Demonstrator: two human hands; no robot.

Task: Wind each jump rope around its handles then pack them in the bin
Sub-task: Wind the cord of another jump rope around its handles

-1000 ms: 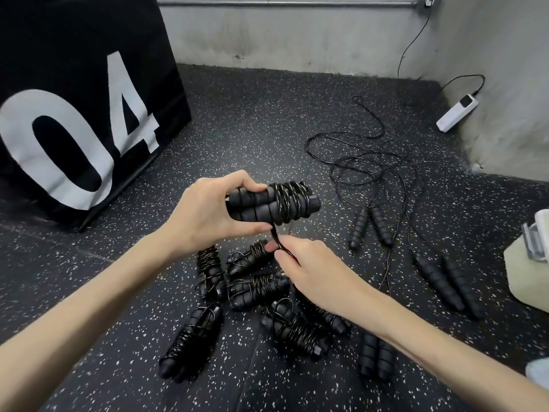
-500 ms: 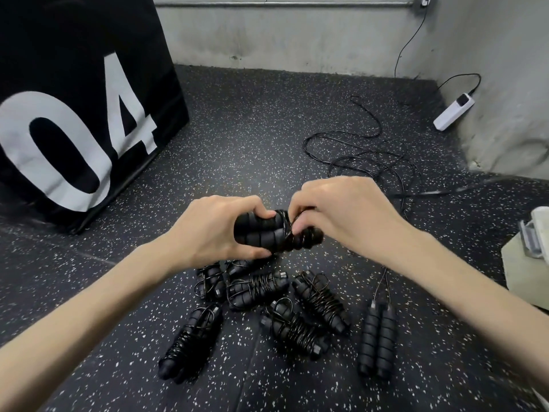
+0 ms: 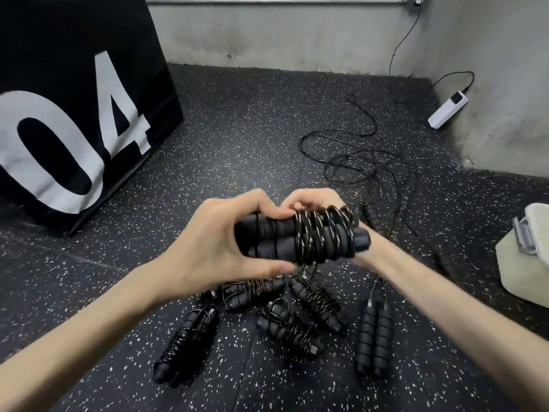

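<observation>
A pair of black jump rope handles (image 3: pixel 303 237) with rope coiled round them is held level above the floor. My left hand (image 3: pixel 219 248) grips the handles' left end. My right hand (image 3: pixel 315 200) sits behind the coiled part, fingers curled over its top; most of that hand is hidden. On the floor below lie several wound black ropes (image 3: pixel 294 325). One pair of handles with unwound rope (image 3: pixel 375 337) lies to their right. Loose rope (image 3: pixel 365 162) sprawls farther back. The pale bin (image 3: pixel 523 263) stands at the right edge.
A big black box printed "04" (image 3: pixel 74 114) stands at the left. A white power strip (image 3: pixel 448 110) with its cable lies by the far right wall. Concrete walls close off the back and right of the speckled rubber floor.
The bundle has risen and tilted toward me. My right hand went from pinching the rope end below the handles, over their front, to behind them.
</observation>
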